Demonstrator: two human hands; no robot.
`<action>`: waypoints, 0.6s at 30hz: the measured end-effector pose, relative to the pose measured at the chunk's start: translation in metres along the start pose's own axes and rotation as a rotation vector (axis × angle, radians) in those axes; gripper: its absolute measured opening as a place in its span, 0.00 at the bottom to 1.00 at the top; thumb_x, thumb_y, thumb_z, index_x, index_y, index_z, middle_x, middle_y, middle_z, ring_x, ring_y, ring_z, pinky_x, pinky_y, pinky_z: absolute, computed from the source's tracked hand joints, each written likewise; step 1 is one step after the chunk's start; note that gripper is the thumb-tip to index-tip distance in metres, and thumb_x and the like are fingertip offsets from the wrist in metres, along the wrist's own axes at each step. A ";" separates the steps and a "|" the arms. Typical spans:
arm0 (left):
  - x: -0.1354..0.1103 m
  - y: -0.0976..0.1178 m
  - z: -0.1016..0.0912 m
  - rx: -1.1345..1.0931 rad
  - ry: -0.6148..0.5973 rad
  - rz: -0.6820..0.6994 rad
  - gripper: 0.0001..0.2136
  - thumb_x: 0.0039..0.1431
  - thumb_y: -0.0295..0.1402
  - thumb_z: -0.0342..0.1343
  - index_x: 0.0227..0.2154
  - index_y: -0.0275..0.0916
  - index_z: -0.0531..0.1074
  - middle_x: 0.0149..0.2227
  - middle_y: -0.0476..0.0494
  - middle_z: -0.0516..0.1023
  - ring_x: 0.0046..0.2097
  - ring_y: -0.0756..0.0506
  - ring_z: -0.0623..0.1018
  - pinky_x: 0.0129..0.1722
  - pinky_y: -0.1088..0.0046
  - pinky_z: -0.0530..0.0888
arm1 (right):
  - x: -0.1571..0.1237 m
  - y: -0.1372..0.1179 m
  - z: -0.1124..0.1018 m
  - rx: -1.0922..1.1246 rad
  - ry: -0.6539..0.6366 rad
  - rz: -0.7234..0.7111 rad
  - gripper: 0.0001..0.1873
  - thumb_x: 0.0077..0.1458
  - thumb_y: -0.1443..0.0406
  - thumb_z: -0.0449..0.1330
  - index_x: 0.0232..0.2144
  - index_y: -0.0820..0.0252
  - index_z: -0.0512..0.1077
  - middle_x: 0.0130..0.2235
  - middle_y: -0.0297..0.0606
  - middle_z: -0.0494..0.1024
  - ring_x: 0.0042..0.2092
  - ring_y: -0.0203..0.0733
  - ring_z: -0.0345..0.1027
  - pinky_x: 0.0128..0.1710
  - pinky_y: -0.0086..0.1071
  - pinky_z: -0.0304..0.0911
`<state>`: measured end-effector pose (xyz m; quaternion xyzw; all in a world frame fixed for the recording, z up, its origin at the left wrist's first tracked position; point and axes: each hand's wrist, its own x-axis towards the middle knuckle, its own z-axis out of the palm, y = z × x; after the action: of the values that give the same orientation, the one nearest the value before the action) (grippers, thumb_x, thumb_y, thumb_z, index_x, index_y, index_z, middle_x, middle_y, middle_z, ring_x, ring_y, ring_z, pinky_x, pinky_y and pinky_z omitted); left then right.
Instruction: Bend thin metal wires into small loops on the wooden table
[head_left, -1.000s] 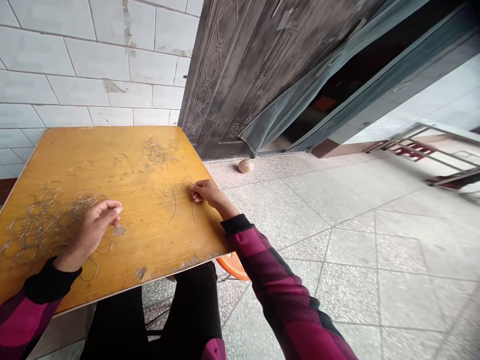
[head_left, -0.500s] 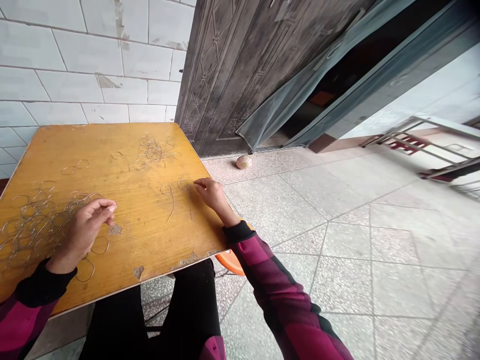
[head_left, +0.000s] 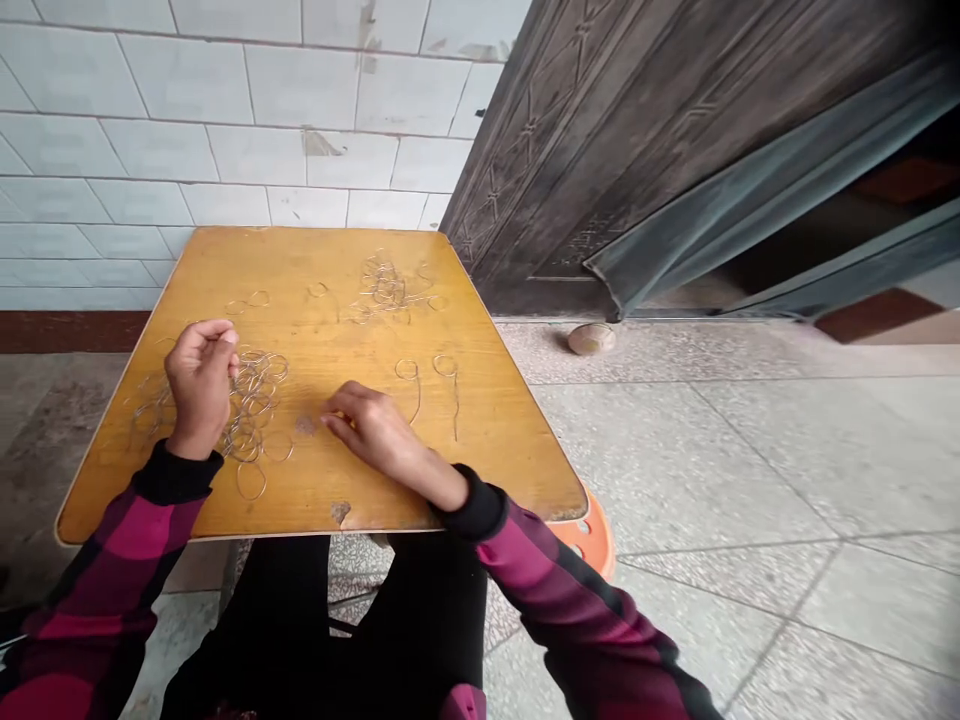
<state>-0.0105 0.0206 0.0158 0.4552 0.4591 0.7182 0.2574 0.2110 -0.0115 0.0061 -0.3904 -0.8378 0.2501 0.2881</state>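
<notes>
My left hand (head_left: 202,385) is raised over the left part of the table, thumb and fingers closed together; whatever is in them, if anything, is too small to make out. Beneath and beside it spreads a tangle of thin wire rings (head_left: 255,400). My right hand (head_left: 375,430) hovers low over the middle, fingers loosely bent and slightly apart, with nothing visible in them. Just right of it lie a wire loop with a long tail (head_left: 407,370) and a second tailed wire loop (head_left: 445,367), side by side. Part of the first tail is near my right hand.
The yellow wooden table (head_left: 495,450) has chipped edges. Toward its back lies another heap of wire loops (head_left: 390,285), with a few loose rings (head_left: 259,299) to the left. An orange stool (head_left: 596,540) stands at the right corner; a ball (head_left: 592,339) rests on the floor near the door.
My right hand has moved left, away from the tailed loops toward the ring pile. My left hand has lifted away from the near rings. The view has turned left.
</notes>
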 end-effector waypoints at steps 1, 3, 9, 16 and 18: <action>0.000 -0.002 -0.001 0.017 -0.005 0.003 0.04 0.52 0.32 0.60 0.31 0.39 0.73 0.25 0.52 0.71 0.22 0.55 0.67 0.19 0.78 0.62 | 0.016 0.000 0.011 0.003 -0.009 0.031 0.06 0.57 0.66 0.59 0.32 0.61 0.75 0.34 0.42 0.75 0.31 0.37 0.66 0.33 0.31 0.59; 0.001 -0.004 -0.002 0.059 -0.017 0.005 0.05 0.52 0.33 0.59 0.32 0.39 0.72 0.25 0.52 0.70 0.22 0.54 0.67 0.20 0.78 0.63 | 0.046 0.003 0.033 0.034 -0.003 0.122 0.06 0.55 0.65 0.62 0.28 0.61 0.75 0.31 0.41 0.75 0.31 0.38 0.67 0.32 0.31 0.58; 0.002 -0.009 -0.006 0.275 -0.161 -0.031 0.08 0.53 0.33 0.57 0.37 0.39 0.71 0.31 0.49 0.74 0.28 0.52 0.71 0.28 0.76 0.68 | 0.080 0.014 0.071 0.445 -0.180 0.438 0.14 0.52 0.69 0.62 0.17 0.59 0.68 0.13 0.27 0.68 0.16 0.31 0.62 0.21 0.25 0.57; -0.002 -0.016 -0.008 0.567 -0.396 0.162 0.10 0.50 0.29 0.58 0.37 0.39 0.70 0.39 0.44 0.72 0.40 0.45 0.74 0.42 0.65 0.72 | 0.060 0.014 0.041 0.694 0.011 0.418 0.06 0.52 0.66 0.62 0.24 0.60 0.70 0.20 0.29 0.75 0.22 0.31 0.69 0.24 0.25 0.64; -0.009 -0.015 -0.004 0.614 -0.432 0.266 0.11 0.49 0.28 0.59 0.37 0.39 0.68 0.40 0.43 0.70 0.45 0.42 0.73 0.47 0.60 0.71 | 0.054 0.018 0.030 0.758 0.073 0.374 0.10 0.50 0.60 0.64 0.24 0.61 0.71 0.23 0.31 0.76 0.24 0.31 0.70 0.27 0.26 0.66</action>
<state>-0.0106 0.0189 -0.0021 0.7069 0.5250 0.4623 0.1047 0.1715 0.0361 -0.0113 -0.4109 -0.5906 0.5745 0.3902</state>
